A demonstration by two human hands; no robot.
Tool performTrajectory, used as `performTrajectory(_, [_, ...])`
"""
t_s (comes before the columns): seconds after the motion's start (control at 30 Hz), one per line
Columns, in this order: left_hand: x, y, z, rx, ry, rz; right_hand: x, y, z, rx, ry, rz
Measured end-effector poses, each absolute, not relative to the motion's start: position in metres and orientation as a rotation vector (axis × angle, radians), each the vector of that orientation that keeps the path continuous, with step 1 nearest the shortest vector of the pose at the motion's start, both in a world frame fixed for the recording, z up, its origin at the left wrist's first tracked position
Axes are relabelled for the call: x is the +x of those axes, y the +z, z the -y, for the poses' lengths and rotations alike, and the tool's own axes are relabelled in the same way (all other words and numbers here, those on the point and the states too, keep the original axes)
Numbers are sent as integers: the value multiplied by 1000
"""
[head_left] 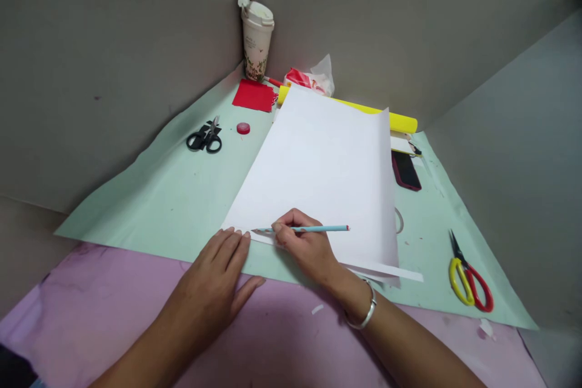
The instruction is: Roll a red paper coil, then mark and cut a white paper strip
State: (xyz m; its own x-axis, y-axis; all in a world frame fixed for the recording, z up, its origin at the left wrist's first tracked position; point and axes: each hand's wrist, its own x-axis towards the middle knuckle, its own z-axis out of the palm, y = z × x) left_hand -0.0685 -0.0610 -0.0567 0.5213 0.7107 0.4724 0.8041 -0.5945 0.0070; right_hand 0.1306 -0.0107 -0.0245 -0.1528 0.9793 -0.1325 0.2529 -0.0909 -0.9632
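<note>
A large white sheet of paper (327,157) lies before me, its right side curling up. My right hand (307,245) pinches a light blue pencil (325,228), with the point against the sheet near its lower left edge. Flat over the near left corner rests my left hand (222,270), fingers stretched out and thumb apart, the fingertips close to the pencil point. Along the near edge runs a narrow white paper strip (391,270), partly hidden under my right hand and wrist.
Black-handled scissors (204,138), a red tape roll (243,128) and red paper (253,96) lie left. Behind stand a lidded cup (257,39) and a yellow roll (400,121). A phone (406,171) and red-yellow scissors (468,282) are right, on a green sheet (154,194).
</note>
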Motion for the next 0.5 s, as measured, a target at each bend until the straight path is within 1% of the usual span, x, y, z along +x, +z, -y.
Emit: performTrajectory(0.5, [-68,-54,61,-2545,-639,1280,141,-27,13,-1397,1290,1459])
